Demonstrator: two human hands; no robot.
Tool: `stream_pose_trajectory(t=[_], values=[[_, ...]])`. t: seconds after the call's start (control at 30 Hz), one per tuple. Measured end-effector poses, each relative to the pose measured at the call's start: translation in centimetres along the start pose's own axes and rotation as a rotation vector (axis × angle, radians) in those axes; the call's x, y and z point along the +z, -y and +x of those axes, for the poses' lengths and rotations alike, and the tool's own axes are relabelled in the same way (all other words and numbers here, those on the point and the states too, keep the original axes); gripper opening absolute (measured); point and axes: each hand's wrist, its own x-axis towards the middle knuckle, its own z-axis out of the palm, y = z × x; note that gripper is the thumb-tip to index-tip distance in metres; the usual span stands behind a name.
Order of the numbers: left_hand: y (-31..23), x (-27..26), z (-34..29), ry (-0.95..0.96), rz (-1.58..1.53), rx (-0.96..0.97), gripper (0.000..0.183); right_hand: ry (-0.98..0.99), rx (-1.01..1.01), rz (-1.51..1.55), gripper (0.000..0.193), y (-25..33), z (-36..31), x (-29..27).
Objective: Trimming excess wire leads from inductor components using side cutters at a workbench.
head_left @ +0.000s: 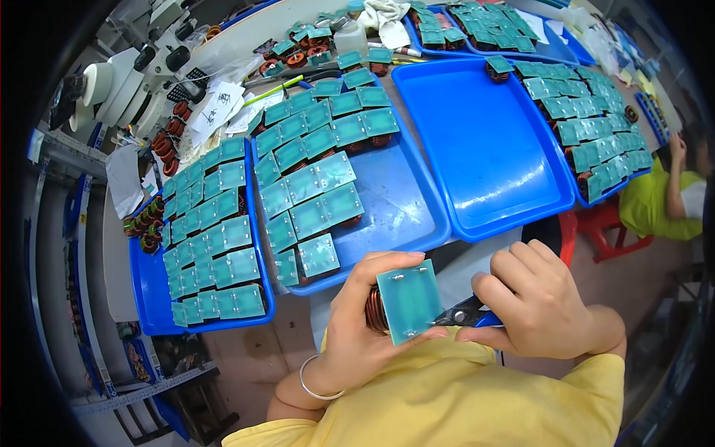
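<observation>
My left hand (354, 305) grips a copper-wound coil (376, 309) by its sides, close to my chest. A square green circuit board (410, 298) is attached to the coil and faces up toward me, with shiny solder points near its top and bottom edges. My right hand (532, 298) is closed round small blue-handled side cutters (463, 313). The cutters' dark jaws touch or nearly touch the board's lower right edge, beside a solder point; whether they bite on a lead I cannot tell.
Blue trays of board-topped coils stand at the left (269, 313), in the middle (402, 231) and at the right (588, 197). Between them lies a blue tray (477, 149) with bare bottom. Microscopes (112, 89) stand far left. A person in yellow-green (663, 197) sits by a red stool (607, 227).
</observation>
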Motion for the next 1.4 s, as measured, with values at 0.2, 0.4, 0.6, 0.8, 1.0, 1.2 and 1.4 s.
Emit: stream_pose_trajectory(t=[0.2, 0.4, 0.6, 0.8, 1.0, 1.2, 1.4], values=[[-0.2, 0.1, 0.4, 0.010, 0.104, 0.093, 0.073, -0.008, -0.018, -0.028, 0.048, -0.2, -0.3, 0.1], [-0.3, 0.2, 0.2, 0.073, 0.121, -0.010, 0.074, -0.030, -0.013, 0.059, 0.045, -0.9, -1.5, 1.8], [0.0, 0.7, -0.1, 0.131, -0.024, -0.103, 0.080, -0.051, 0.013, 0.136, 0.048, -0.5, -1.8, 1.2], [-0.2, 0.8, -0.2, 0.154, -0.032, -0.126, 0.084, -0.034, 0.023, 0.116, 0.049, 0.0, -1.7, 0.7], [-0.4, 1.0, -0.2, 0.118, -0.045, -0.084, 0.073, -0.012, 0.034, 0.093, 0.048, 0.3, -1.7, 0.7], [-0.9, 0.9, 0.0, 0.135, 0.049, -0.048, 0.071, -0.043, 0.016, 0.087, 0.040, 0.4, -1.3, 0.9], [-0.7, 0.9, -0.2, 0.144, 0.083, -0.158, 0.069, -0.031, 0.024, 0.127, 0.043, 0.1, -2.0, 2.2]])
